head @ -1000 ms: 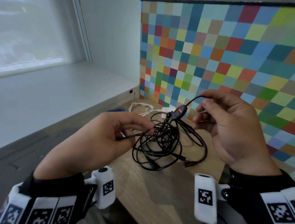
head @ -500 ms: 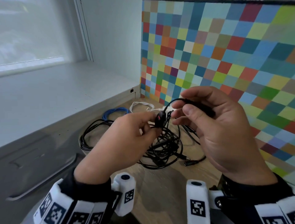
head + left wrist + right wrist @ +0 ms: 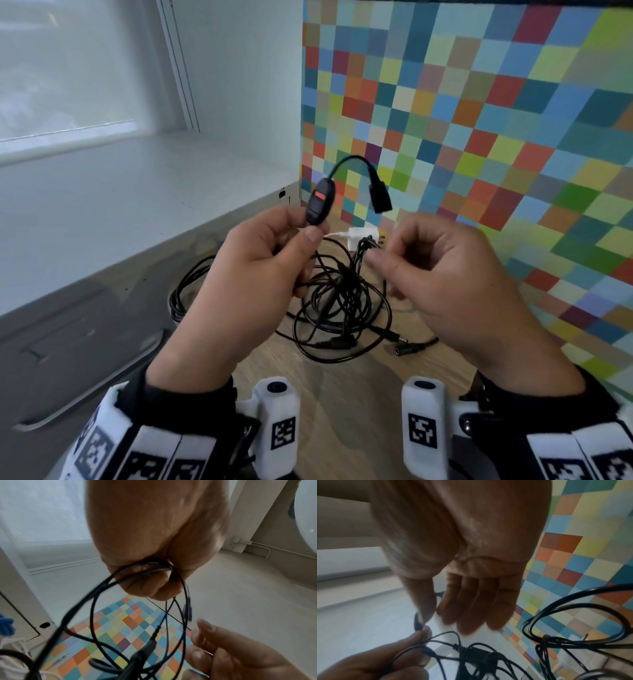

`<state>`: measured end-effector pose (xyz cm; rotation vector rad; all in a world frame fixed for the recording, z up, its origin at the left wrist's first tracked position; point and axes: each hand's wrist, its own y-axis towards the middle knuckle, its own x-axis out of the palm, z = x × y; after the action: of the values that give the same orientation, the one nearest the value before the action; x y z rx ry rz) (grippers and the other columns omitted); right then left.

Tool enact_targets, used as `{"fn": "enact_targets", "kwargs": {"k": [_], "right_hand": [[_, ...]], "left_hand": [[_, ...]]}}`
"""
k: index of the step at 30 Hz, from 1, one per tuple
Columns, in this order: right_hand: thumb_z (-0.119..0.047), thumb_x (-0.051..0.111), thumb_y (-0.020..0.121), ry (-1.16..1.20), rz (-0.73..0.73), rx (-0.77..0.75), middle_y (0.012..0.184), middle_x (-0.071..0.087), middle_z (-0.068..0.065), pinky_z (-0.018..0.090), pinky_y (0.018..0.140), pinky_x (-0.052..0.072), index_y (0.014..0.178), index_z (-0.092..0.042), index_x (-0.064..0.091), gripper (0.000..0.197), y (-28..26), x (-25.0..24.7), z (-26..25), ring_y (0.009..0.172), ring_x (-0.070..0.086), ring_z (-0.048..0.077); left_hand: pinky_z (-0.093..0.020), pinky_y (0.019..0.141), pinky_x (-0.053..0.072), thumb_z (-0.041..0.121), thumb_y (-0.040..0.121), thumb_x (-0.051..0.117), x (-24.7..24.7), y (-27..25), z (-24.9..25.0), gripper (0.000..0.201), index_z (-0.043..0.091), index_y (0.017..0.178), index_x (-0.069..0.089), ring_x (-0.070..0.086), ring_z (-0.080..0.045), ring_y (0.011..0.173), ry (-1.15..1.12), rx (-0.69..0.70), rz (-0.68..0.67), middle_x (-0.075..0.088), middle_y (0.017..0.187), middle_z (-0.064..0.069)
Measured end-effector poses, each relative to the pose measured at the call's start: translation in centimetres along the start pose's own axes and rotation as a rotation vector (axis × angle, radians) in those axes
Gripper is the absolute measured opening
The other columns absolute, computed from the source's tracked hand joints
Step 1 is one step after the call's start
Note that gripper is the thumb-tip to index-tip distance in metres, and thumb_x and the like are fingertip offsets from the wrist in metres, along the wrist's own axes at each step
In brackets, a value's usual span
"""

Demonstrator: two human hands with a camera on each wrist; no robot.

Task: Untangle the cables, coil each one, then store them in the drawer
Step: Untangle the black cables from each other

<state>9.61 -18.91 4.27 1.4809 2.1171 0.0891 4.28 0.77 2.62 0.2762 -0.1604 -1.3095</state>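
As seemingly released earlier, right hand (image 3: 442, 274) off black cable (image 3: 335, 301).

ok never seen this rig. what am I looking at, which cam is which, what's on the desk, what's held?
No robot: a person's two bare hands, with tagged cameras strapped to the wrists. The big picture comes from a head camera looking down; the other two look along each hand from the wrists. On the wooden desk lies a tangle of black cables, with a white charger behind it by the checkered wall. The left hand pinches the black cable just below its inline switch and lifts it. The right hand has curled fingers at a strand; the blur hides whether it grips.
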Motion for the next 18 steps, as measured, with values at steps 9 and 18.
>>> {"fn": "enact_targets", "kwargs": {"k": [9, 18], "right_hand": [[-0.033, 0.090, 0.075, -0.203, -0.084, 0.048, 0.077, 0.065, -0.003, 0.023, 0.054, 0.049, 0.083, -0.032, 0.058, 0.034, -0.4, 1.9, 0.3, 0.059, 0.057, 0.008], [-0.020, 0.080, 0.087, 0.015, 0.059, 0.000, 0.068, 0.070, 0.001, 0.037, 0.060, 0.060, 0.078, -0.022, 0.072, 0.013, 0.1, 1.2, 0.7, 0.059, 0.066, 0.020]], "left_hand": [[-0.017, 0.040, 0.027, 0.011, 0.106, 0.048, 0.1, 0.0, 1.0, 0.024, 0.018, 0.091, 0.064, 0.033, -0.008, 0.044, -0.238, -0.071, 0.073, 0.044, 0.064, -0.001], [-0.021, 0.040, 0.027, 0.010, 0.100, 0.061, -0.5, 0.2, 1.0, 0.027, 0.021, 0.125, 0.057, 0.028, -0.010, 0.045, -0.323, -0.042, 0.191, 0.048, 0.073, -0.005]]}}
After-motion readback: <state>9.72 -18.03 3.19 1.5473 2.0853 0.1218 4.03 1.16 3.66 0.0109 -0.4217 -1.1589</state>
